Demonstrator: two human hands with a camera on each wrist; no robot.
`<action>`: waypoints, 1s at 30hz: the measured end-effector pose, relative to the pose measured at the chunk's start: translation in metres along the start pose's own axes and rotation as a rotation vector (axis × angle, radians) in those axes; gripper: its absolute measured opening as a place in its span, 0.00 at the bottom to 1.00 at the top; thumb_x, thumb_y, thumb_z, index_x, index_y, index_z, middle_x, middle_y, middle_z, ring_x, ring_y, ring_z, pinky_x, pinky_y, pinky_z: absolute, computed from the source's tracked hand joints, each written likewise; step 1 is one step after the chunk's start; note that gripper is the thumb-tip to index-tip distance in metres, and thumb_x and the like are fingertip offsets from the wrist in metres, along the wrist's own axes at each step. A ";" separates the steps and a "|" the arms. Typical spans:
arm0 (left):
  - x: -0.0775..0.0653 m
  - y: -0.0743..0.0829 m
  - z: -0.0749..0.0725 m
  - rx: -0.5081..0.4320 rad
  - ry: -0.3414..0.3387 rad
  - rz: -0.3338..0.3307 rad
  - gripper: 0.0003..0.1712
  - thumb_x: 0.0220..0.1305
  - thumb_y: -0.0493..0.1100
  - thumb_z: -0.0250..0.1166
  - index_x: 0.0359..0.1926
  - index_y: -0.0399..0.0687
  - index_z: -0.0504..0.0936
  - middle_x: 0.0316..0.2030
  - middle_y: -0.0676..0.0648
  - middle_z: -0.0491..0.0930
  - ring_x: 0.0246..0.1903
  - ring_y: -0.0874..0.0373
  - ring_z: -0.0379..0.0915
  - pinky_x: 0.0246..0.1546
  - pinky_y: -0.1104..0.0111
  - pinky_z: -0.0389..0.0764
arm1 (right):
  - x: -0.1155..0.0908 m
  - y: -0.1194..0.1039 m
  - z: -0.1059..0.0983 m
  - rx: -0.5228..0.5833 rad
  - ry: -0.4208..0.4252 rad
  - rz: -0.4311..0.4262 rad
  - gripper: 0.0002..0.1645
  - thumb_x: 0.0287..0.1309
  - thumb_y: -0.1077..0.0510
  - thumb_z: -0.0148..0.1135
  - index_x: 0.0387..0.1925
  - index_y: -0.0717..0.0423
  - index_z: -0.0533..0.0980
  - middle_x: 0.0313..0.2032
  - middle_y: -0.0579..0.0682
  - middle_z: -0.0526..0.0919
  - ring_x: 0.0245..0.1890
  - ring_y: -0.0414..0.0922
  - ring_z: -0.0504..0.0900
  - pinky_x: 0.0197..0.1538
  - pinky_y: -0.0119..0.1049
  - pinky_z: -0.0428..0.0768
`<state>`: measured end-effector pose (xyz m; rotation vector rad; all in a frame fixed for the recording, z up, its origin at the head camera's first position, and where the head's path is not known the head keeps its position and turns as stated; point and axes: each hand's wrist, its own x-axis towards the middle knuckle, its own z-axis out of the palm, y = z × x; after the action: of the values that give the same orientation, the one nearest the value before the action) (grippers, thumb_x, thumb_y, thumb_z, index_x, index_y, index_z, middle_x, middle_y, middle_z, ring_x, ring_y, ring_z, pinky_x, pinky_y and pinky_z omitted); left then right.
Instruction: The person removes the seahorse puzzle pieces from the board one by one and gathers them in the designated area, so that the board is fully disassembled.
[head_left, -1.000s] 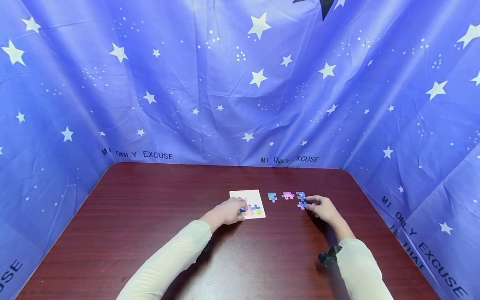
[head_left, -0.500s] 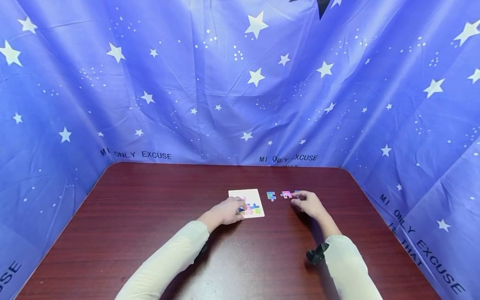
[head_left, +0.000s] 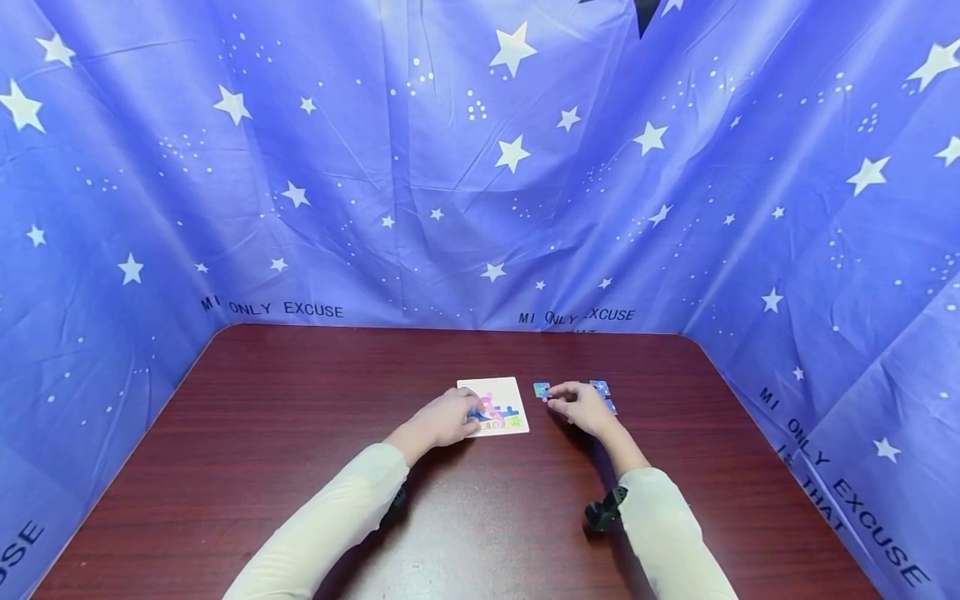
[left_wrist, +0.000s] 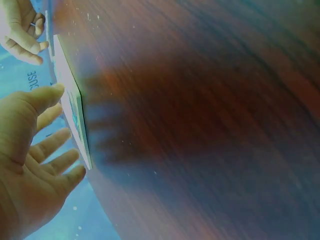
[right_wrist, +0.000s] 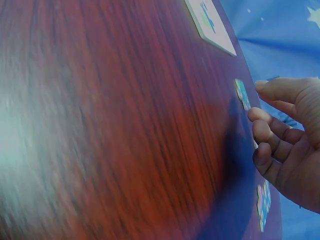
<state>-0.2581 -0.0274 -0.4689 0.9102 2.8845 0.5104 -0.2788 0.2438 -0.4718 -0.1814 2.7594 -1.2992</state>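
My left hand point(head_left: 442, 417) is at the left side of a white square puzzle board point(head_left: 512, 388), partly covering its pink, blue and green pieces point(head_left: 491, 408). In the left wrist view its fingers are spread, with the thumb apart. My right hand point(head_left: 588, 410) hovers low over the table beside a blue-green puzzle piece point(head_left: 540, 389). Its thumb and fingertips stand apart in the right wrist view, with nothing visible between them. Behind that hand lie two blue puzzle pieces point(head_left: 600, 387). The pink puzzle piece is hidden by the right hand in the head view.
The brown wooden table point(head_left: 300, 500) has a blue star-printed curtain point(head_left: 420, 167) around its back and sides. A black wrist camera point(head_left: 603, 508) hangs under the right sleeve. In the right wrist view, the board point(right_wrist: 220, 37) stands beyond the loose pieces.
My right hand has moved left, off the blue pieces, past the pink piece to the blue-green one. The left hand has shifted slightly left, uncovering more of the board's picture.
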 end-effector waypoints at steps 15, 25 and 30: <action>-0.008 -0.001 -0.004 -0.032 0.065 -0.135 0.19 0.60 0.47 0.63 0.48 0.41 0.79 0.49 0.43 0.75 0.51 0.47 0.70 0.55 0.59 0.72 | 0.005 -0.025 0.030 -0.007 -0.048 -0.011 0.12 0.55 0.60 0.63 0.42 0.59 0.80 0.24 0.50 0.76 0.19 0.41 0.71 0.25 0.32 0.72; -0.005 -0.002 -0.001 -0.054 0.075 -0.139 0.20 0.59 0.48 0.64 0.49 0.41 0.79 0.50 0.43 0.75 0.51 0.47 0.70 0.55 0.60 0.72 | 0.007 -0.032 0.044 -0.028 -0.079 -0.085 0.12 0.53 0.62 0.64 0.40 0.62 0.80 0.25 0.49 0.76 0.18 0.38 0.70 0.24 0.31 0.72; -0.005 -0.003 0.002 -0.058 0.058 -0.155 0.20 0.59 0.48 0.64 0.49 0.41 0.79 0.51 0.43 0.74 0.51 0.48 0.70 0.54 0.60 0.72 | 0.007 -0.038 0.049 -0.118 -0.072 -0.128 0.10 0.53 0.61 0.63 0.39 0.59 0.81 0.25 0.48 0.78 0.23 0.37 0.71 0.29 0.30 0.71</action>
<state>-0.2558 -0.0321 -0.4719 0.6685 2.9432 0.6114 -0.2767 0.1814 -0.4736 -0.4111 2.8048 -1.1323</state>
